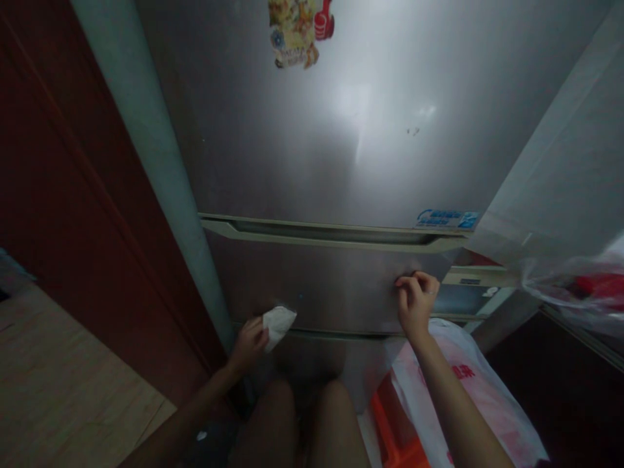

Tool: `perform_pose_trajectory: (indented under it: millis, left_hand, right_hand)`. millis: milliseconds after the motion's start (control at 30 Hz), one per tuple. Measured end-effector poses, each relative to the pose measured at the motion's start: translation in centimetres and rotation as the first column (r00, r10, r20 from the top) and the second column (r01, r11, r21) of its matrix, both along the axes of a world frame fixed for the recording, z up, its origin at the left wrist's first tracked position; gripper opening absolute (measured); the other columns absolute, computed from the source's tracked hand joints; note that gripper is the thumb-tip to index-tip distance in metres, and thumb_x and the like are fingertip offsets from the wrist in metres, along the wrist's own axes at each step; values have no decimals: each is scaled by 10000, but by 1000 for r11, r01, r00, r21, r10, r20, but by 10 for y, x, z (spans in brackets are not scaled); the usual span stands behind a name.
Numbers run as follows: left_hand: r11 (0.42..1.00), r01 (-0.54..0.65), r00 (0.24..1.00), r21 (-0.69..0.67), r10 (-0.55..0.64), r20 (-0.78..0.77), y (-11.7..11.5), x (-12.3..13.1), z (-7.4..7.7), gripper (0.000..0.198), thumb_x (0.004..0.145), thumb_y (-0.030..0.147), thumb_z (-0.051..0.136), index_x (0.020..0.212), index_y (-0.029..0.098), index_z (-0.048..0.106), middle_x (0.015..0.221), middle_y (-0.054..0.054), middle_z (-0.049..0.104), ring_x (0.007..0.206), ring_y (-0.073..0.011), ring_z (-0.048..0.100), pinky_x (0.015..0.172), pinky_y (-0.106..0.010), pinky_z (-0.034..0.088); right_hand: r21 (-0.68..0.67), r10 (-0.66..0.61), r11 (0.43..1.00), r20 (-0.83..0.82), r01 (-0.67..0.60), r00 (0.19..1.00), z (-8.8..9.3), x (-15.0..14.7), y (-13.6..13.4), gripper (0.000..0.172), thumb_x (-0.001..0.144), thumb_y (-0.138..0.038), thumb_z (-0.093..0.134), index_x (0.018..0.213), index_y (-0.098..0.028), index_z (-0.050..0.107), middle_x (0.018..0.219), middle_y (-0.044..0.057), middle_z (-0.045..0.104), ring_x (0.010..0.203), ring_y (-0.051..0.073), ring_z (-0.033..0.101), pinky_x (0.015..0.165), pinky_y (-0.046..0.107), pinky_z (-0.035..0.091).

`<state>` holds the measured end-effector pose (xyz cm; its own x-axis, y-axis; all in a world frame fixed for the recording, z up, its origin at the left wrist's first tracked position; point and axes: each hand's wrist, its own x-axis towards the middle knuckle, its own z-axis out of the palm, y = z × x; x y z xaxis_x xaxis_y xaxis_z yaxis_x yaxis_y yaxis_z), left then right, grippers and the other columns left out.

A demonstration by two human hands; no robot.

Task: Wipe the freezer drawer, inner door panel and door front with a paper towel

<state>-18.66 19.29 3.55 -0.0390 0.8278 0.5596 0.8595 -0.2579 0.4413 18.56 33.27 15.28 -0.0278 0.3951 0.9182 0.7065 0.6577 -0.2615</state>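
Your knees [302, 416] are lowest in view, so you look to be crouched close to the fridge [341, 149]. Beside them on the right lies a plastic bag [468, 383] with red print over something orange [397, 432] — what is inside I cannot tell. Your left hand [249, 343] pinches a white cloth [277, 323] between thumb and fingers, the cloth touching the lower left of the middle drawer [322, 292], likely held bunched so it can rub the steel. Your right hand [415, 302] is curled, fingertips pressed together against the drawer's right edge, perhaps to steady it. Above runs the handle slot [331, 232], then the big door with a blue label [448, 218] and stickers [298, 29] near the top — another clear bag [580, 286] hangs at the far right, red inside.
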Motion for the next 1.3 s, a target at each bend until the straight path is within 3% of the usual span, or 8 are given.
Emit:
perform_pose_trajectory:
  millis: [67, 133, 333, 433, 600, 733, 900, 1300]
  left_hand:
    - [990, -138, 953, -22, 139, 271, -12, -10, 6, 316, 852, 376, 400, 668, 184, 572, 745, -55, 640, 754, -198, 606, 692, -306, 493]
    - [954, -290, 818, -79, 290, 497, -28, -18, 13, 339, 810, 454, 441, 601, 194, 499, 596, -2, 554, 607, -168, 552, 562, -262, 455]
    - [773, -630, 500, -83, 485, 718, -77, -29, 50, 332, 756, 489, 493, 594, 202, 452, 500, 53, 413, 472, -114, 391, 435, -230, 324]
    - [747, -665, 593, 20, 512, 621, -73, -30, 62, 335, 782, 467, 463, 570, 209, 434, 495, 50, 394, 476, -119, 387, 445, -239, 322]
    - [872, -487, 821, 60, 433, 374, -17, -24, 46, 302, 797, 378, 442, 549, 206, 435, 517, 33, 439, 519, -124, 425, 494, -240, 334]
    - [860, -500, 837, 102, 449, 313, 13, -15, 24, 292, 807, 324, 432, 539, 217, 389, 533, 18, 441, 534, -135, 412, 542, -274, 322]
    - [890, -435, 890, 141, 401, 216, 16, 6, 10, 286, 817, 314, 431, 548, 227, 381, 543, 8, 448, 557, -151, 439, 563, -288, 326]
    - [967, -180, 983, 179, 182, 3, 38, 100, -9, 327, 900, 262, 395, 577, 232, 432, 598, -23, 538, 617, -171, 537, 604, -308, 400]
  right_hand:
    - [-3, 4, 1000, -7, -4, 1000, 0, 0, 0, 127, 773, -143, 475, 781, -206, 585, 924, 44, 445, 910, 218, 431, 795, 386, 367]
    - [-3, 8, 1000, -7, -8, 1000, 0, -1, 0, 131, 778, -143, 472, 779, -207, 587, 920, 42, 444, 905, 214, 430, 787, 380, 370]
    - [-5, -8, 1000, -11, 8, 1000, 0, -1, -2, 130, 783, -149, 475, 769, -207, 591, 900, 40, 437, 891, 214, 427, 774, 375, 365]
    - [-26, -9, 1000, -13, 9, 1000, 1, -2, -3, 129, 780, -155, 474, 763, -206, 591, 900, 44, 437, 893, 218, 427, 785, 384, 363]
    - [-40, -20, 999, -9, 19, 1000, 2, -2, -4, 135, 779, -162, 467, 764, -205, 595, 901, 47, 438, 886, 218, 425, 797, 392, 360]
    - [-26, -9, 1000, 10, 9, 1000, 2, -1, -4, 137, 794, -160, 467, 779, -207, 594, 905, 45, 444, 882, 212, 429, 785, 376, 368]
    - [-29, -14, 999, 10, 14, 1000, 1, 0, -3, 139, 795, -155, 464, 796, -211, 592, 912, 45, 444, 899, 214, 441, 796, 382, 380]
    - [-77, 45, 996, 26, -43, 999, 1, 16, -16, 195, 827, -152, 439, 883, -228, 609, 969, 64, 551, 950, 223, 532, 853, 408, 423]
